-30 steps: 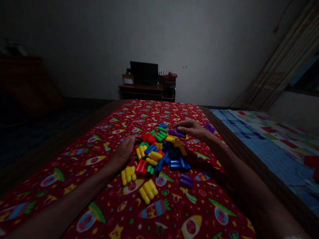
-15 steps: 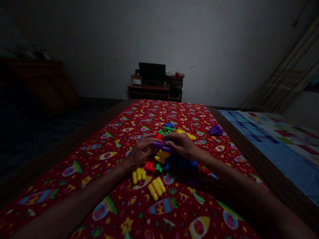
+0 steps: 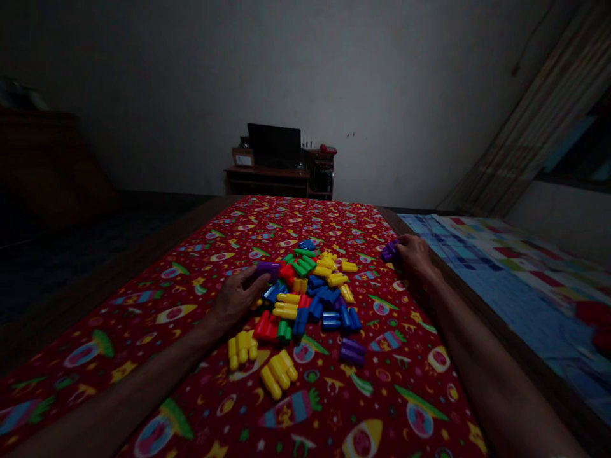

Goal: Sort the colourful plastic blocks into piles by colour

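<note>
My left hand point(image 3: 233, 294), left of a heap of plastic toy blocks, pinches a purple building block point(image 3: 268, 270) between thumb and fingers. Away to the right, my right hand point(image 3: 415, 253) has its fingers closed on a purple block piece point(image 3: 389, 251) near the cloth's right edge. Whether that piece is lifted, I cannot tell. Between the hands lie yellow blocks point(image 3: 287, 306), blue blocks point(image 3: 331, 320), green blocks point(image 3: 304, 264) and red blocks point(image 3: 266, 326). Another purple block point(image 3: 352, 352) sits apart at the heap's near right.
A red patterned cloth point(image 3: 286, 413) covers the long surface under the blocks. Two yellow blocks point(image 3: 279, 374) lie nearest to me. Beyond the far end stands a desk point(image 3: 267, 173) with a dark monitor point(image 3: 274, 145). Bedding point(image 3: 458, 267) spreads along the right.
My right hand has left the heap and moved right to the purple piece, closing on it. My left hand keeps its purple block, now farther left in view. The view has turned slightly right.
</note>
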A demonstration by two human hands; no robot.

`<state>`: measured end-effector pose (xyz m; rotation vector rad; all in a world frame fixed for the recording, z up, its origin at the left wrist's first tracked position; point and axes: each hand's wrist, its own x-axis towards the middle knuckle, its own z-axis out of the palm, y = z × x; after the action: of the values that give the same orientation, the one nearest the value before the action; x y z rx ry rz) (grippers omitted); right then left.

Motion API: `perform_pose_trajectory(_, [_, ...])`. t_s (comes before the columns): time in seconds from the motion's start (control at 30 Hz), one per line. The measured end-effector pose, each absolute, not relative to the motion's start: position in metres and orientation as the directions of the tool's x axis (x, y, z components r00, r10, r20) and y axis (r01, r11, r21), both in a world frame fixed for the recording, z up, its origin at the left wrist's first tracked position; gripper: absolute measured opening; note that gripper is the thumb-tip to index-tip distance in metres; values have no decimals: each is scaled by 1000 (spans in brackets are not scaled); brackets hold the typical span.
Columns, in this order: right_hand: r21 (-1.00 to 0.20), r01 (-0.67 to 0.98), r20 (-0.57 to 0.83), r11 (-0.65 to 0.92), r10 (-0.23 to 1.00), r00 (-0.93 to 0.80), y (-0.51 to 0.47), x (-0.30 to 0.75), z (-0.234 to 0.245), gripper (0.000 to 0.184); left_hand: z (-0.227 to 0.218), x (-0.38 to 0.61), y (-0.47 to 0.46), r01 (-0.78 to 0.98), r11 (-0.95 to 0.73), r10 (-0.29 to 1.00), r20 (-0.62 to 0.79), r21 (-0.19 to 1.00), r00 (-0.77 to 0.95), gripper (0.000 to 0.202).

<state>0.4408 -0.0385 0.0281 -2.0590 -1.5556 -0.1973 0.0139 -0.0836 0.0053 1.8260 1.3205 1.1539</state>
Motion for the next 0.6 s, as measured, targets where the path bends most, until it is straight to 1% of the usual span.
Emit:
perform_pose_trajectory(0.13, [-307,917,377,-255,852,363,-42,439,24,34,8,15,-84,388,-311,950,289,867,116,49])
perform_pose_trajectory(0.2, [-300,925,398,-232,851,342,-41,436,32,35,8,15,-83,403,-320,947,303,858,108,48])
perform_pose_trajectory(0.27, [-312,936,453,-161,841,295,-40,424,44,34,8,15,-82,441,-332,941,324,834,96,47])
perform_pose_trajectory(0.3, [-334,938,479,-97,839,258,-41,413,52,34,8,15,-82,465,-338,938,333,818,97,46])
perform_pose_trajectory(0.37, [-400,912,510,95,849,135,-45,381,66,31,7,14,-82,504,-368,927,349,781,137,45])
perform_pose_trajectory(0.43, [-445,814,497,373,859,-122,-58,338,76,32,5,14,-83,520,-444,895,384,730,226,46])
perform_pose_trajectory(0.47, [-455,739,487,497,834,-260,-67,315,77,31,4,14,-83,518,-499,866,417,695,276,47])
perform_pose_trajectory(0.53, [-430,606,481,669,738,-473,-87,273,71,30,1,14,-84,506,-603,797,485,617,359,48])
perform_pose_trajectory(0.57, [-392,574,455,719,694,-558,-97,256,64,28,-1,13,-85,502,-642,766,513,580,387,48])
perform_pose_trajectory(0.6, [-343,578,438,740,670,-599,-105,242,55,27,-4,13,-85,497,-674,738,533,547,413,48])
